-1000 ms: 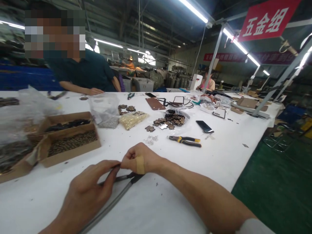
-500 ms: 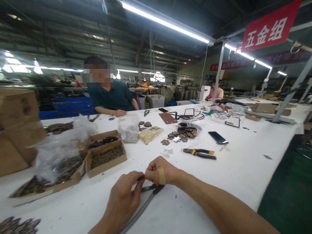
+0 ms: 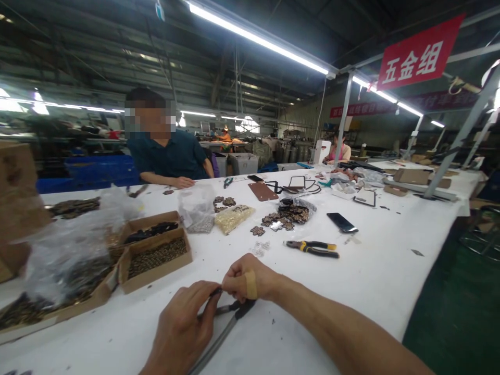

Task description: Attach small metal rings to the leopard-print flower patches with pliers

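My left hand point(image 3: 186, 319) is closed, pinching a small dark piece point(image 3: 216, 292) between thumb and forefinger. Against the same piece, the fingertips of my right hand point(image 3: 247, 281) are pressed together; what they grip is hidden by the fingers. A tan plaster crosses the back of that hand. Below both hands runs a grey strap or cord point(image 3: 219, 338) with a black end section point(image 3: 245, 309), partly covered by my right hand. Yellow-and-black pliers point(image 3: 312, 248) lie beyond my right hand, beside a scatter of small clear bits point(image 3: 260, 248).
Cardboard trays of small metal parts point(image 3: 158, 258) and a plastic bag point(image 3: 74, 260) stand left. Beyond are a bag of yellowish pieces point(image 3: 234, 219), flower-shaped pieces point(image 3: 291, 214) and a phone point(image 3: 342, 223). A co-worker point(image 3: 167, 156) leans on the white table's far side.
The view has shifted slightly, so the things on the table appear farther left. My hands keep the same pinched hold, close together over the strap.
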Motion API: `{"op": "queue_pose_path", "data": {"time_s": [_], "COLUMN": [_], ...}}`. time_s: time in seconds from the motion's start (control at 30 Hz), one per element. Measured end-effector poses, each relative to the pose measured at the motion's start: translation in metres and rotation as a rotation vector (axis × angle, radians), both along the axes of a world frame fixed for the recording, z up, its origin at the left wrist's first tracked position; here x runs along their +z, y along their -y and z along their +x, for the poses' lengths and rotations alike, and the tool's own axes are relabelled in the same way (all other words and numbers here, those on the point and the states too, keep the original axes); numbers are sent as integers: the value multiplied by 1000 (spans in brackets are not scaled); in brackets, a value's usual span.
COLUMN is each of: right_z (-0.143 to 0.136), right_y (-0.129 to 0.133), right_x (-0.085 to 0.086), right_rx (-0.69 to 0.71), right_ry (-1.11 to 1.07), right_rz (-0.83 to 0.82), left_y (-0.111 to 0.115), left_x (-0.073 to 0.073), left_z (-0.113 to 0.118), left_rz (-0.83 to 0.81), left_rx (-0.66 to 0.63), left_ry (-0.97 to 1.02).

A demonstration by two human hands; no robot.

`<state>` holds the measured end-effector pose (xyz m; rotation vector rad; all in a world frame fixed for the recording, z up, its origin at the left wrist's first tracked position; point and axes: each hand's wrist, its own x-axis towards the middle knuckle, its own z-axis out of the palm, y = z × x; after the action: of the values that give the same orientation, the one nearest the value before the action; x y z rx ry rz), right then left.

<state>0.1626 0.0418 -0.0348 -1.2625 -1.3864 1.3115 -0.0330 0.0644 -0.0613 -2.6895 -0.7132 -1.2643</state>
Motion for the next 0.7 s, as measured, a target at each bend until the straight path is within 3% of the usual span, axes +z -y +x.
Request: {"op": "queue_pose_path", "data": {"time_s": [0.4,0.7], "right_z": [-8,-3], "right_y": [9,6], "right_x": [9,2], "right_rx": [-38,-59], "right_ry": [61,104], "right_rz": [-28,29], "left_y": [6,8], "left_x": [-1,-3], "left_z": [-3,-2], "left_rz": [21,-2], "left_rx": [61,78], "left_ry": [6,13]}}
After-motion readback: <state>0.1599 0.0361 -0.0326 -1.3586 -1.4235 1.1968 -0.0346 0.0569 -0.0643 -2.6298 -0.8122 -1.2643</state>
